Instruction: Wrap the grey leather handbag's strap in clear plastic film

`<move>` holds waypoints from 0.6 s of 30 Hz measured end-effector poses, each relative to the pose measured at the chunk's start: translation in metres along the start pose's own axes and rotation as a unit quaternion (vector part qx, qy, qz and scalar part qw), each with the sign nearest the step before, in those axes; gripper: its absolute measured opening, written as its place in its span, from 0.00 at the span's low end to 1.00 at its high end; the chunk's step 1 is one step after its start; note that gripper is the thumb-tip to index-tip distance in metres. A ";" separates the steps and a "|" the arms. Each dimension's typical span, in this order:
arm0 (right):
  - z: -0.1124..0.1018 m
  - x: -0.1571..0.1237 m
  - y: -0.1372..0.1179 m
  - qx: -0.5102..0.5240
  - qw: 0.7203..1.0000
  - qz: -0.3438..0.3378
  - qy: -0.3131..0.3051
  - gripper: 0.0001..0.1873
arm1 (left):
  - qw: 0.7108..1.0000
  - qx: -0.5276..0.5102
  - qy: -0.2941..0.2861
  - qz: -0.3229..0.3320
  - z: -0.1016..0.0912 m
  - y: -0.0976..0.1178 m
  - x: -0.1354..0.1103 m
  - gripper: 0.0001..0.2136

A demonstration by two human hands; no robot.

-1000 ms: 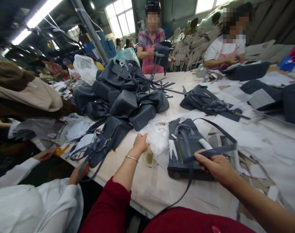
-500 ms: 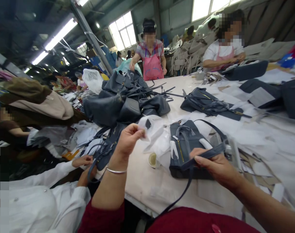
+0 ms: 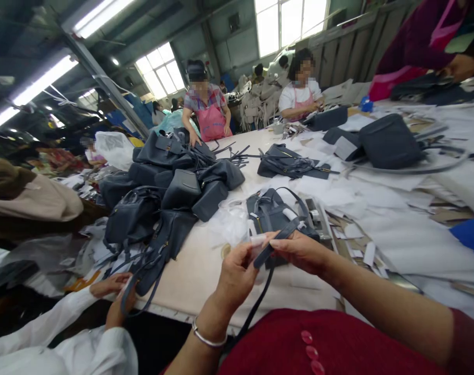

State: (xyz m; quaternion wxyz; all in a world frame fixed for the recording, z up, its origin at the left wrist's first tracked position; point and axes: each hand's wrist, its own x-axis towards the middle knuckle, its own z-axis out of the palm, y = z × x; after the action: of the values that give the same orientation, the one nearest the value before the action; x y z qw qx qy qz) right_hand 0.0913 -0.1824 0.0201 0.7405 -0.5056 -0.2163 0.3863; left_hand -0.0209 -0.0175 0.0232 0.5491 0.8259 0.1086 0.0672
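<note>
My right hand [image 3: 305, 252] grips a dark blue bag strap [image 3: 279, 242], thumb on top and the strap's end pointing toward my left hand. My left hand [image 3: 237, 273], with a silver bangle on its wrist, is closed on a small piece of thin white wrapping [image 3: 257, 242] right beside the strap's end. Whether the left fingers also touch the strap is hard to see. Just beyond my hands lies a dark blue backpack [image 3: 270, 205] with a gold zip and white wrapping on parts of it; the hands partly cover it.
Dark blue bags [image 3: 182, 187] are heaped at left. Crumpled clear wrapping [image 3: 231, 219] and a yellowish roll [image 3: 225, 251] lie nearer. White sheets [image 3: 381, 203] and scraps spread at right. A co-worker's hands [image 3: 115, 291] hold a strap at lower left; other people stand across the table.
My left hand has moved right and down with the white wrapping to the strap's end. My right hand has drawn in toward it with the strap. The view has turned right.
</note>
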 end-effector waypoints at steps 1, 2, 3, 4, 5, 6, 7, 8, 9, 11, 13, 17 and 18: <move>0.000 0.000 -0.001 0.041 0.999 -0.001 0.007 0.22 | 1.000 0.022 -0.022 0.001 0.002 -0.002 -0.006 0.10; 0.000 -0.001 -0.003 0.081 0.997 -0.003 0.018 0.21 | 0.998 0.042 -0.049 -0.002 0.004 -0.004 -0.011 0.07; 0.000 -0.002 -0.005 0.108 0.994 -0.005 0.026 0.21 | 0.995 0.058 -0.086 -0.005 0.005 -0.007 -0.015 0.07; 0.001 -0.003 -0.007 0.113 0.993 -0.009 0.032 0.20 | 0.988 0.066 -0.137 -0.007 0.006 -0.010 -0.019 0.08; 0.002 -0.006 -0.008 0.102 0.994 -0.014 0.029 0.19 | 0.979 0.062 -0.196 -0.006 0.005 -0.012 -0.021 0.09; 0.003 -0.009 -0.009 0.079 0.997 -0.019 0.015 0.18 | 0.967 0.040 -0.252 -0.003 0.003 -0.014 -0.022 0.12; 0.006 -0.012 -0.009 0.047 0.999 -0.024 -0.008 0.17 | 0.957 -0.001 -0.289 -0.002 0.000 -0.016 -0.020 0.16; 0.008 -0.016 -0.008 0.009 0.999 -0.030 -0.034 0.16 | 0.950 -0.062 -0.305 -0.006 -0.003 -0.016 -0.018 0.21; 0.011 -0.019 -0.005 -0.036 0.997 -0.040 -0.061 0.15 | 0.944 -0.139 -0.299 -0.013 -0.006 -0.016 -0.013 0.26; 0.017 -0.026 0.002 -0.133 0.983 -0.072 -0.103 0.12 | 0.924 -0.305 -0.229 -0.039 -0.013 -0.012 -0.001 0.33; 0.021 -0.030 0.013 -0.215 0.964 -0.098 -0.124 0.11 | 0.896 -0.420 -0.131 -0.066 -0.019 -0.005 0.014 0.34; 0.018 -0.036 0.038 -0.288 0.944 -0.090 -0.135 0.13 | 0.888 -0.447 0.076 -0.081 -0.027 0.009 0.040 0.24; 0.015 -0.038 0.043 -0.293 0.943 -0.083 -0.131 0.14 | 0.890 -0.437 0.108 -0.074 -0.027 0.010 0.044 0.22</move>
State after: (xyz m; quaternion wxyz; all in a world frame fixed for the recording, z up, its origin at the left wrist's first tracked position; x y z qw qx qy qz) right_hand 0.0424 -0.1954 -0.0106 0.5540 -0.6257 -0.4560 0.3060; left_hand 0.0165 0.0142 0.0429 0.8430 0.4796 0.1878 0.1555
